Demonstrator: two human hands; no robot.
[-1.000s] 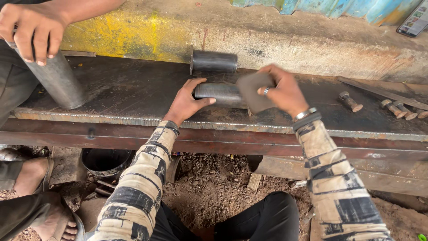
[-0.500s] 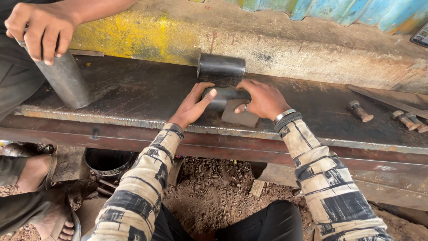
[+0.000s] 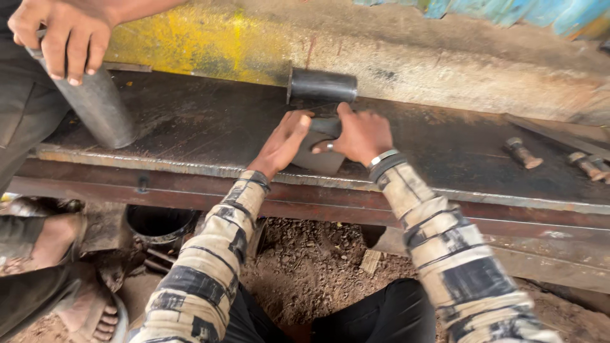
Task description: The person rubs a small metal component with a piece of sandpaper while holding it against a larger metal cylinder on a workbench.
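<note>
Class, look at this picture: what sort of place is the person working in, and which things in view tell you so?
Most likely a small metalworking or welding workshop, perhaps open-air. The signs: a heavy, scuffed steel plate serving as the bench, short steel pipe pieces lying on it, rusty bolts to one side, and a bare dirt floor underneath.

Dull grey steel pipe (image 3: 325, 126) on a rough, scorched metal plate (image 3: 190, 127).

On the steel surface (image 3: 190, 127) we see a short dark tube (image 3: 323, 85) lying at its far edge, rusty bolts (image 3: 523, 153) off toward its right end, and a co-worker's hand (image 3: 60, 35) gripping an upright grey pipe (image 3: 95, 105) at its left end.
</note>
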